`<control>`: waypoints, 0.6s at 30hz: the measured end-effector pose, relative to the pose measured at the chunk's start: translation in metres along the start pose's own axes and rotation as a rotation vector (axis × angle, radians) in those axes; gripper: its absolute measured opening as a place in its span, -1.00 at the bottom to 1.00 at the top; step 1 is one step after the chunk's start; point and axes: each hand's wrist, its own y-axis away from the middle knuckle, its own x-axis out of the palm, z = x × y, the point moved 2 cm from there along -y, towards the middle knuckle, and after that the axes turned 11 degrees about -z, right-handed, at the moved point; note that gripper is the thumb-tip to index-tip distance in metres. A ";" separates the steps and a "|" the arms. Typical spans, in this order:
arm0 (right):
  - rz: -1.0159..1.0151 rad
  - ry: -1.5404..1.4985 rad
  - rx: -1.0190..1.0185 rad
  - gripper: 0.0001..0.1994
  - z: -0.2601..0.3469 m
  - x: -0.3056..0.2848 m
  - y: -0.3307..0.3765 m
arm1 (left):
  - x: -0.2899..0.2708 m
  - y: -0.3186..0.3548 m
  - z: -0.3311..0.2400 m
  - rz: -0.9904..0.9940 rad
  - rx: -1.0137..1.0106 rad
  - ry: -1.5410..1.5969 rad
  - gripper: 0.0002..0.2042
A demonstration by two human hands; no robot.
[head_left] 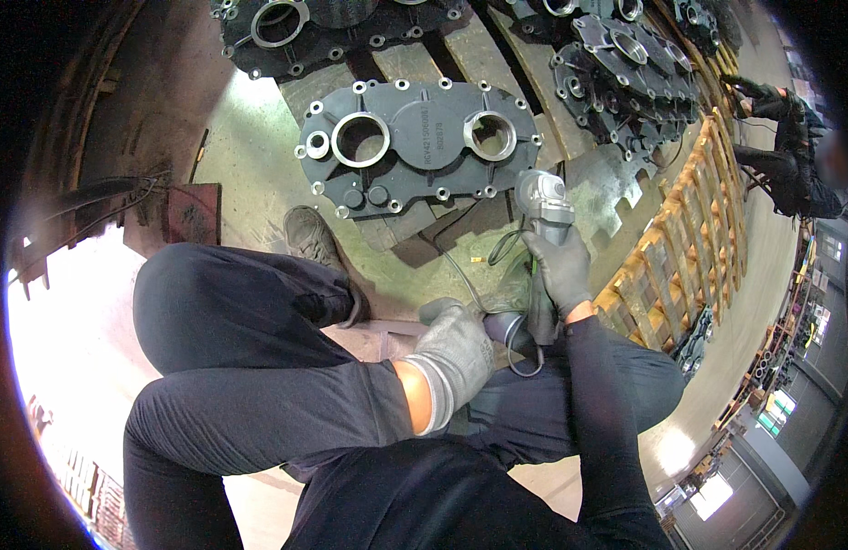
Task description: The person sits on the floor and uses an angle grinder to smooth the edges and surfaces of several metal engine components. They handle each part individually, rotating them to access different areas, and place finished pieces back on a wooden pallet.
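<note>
My right hand [563, 269], in a grey glove, is wrapped around the body of an angle grinder [549, 213]. The grinder's head points away from me, by the right end of a dark cast metal cover [424, 128]. That cover has two large bright-rimmed bores and small bosses along its edge. My left hand [453, 353], also gloved, is closed low over my lap, beside a dark rounded cylindrical piece [504, 328]. What its fingers hold is hidden. A thin cable [456, 266] runs down to it from the floor near the cover.
More dark cast covers [625, 78] lie at the far right, another [337, 32] at the far left, on wooden pallet boards [396, 66]. A slatted wooden pallet [685, 238] stands to the right. Beyond it is another person [790, 137] in dark clothes. My shoe [312, 240] rests near the cover.
</note>
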 end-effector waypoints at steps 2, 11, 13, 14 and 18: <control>0.003 -0.019 0.003 -0.45 -0.005 -0.001 -0.001 | -0.001 0.000 0.001 -0.004 -0.001 -0.002 -0.77; 0.015 0.061 0.009 -0.50 -0.009 0.000 -0.004 | -0.001 -0.006 0.004 0.068 0.016 0.017 -0.78; 0.022 -0.002 0.052 -0.50 -0.004 -0.001 -0.003 | -0.002 -0.007 0.006 0.074 0.006 0.027 -0.78; 0.039 -0.014 0.047 -0.50 -0.002 -0.002 -0.002 | -0.002 -0.007 0.006 0.067 0.008 0.028 -0.78; 0.035 -0.017 -0.024 -0.48 -0.008 -0.003 -0.002 | 0.001 -0.008 0.005 0.050 0.013 0.056 -0.78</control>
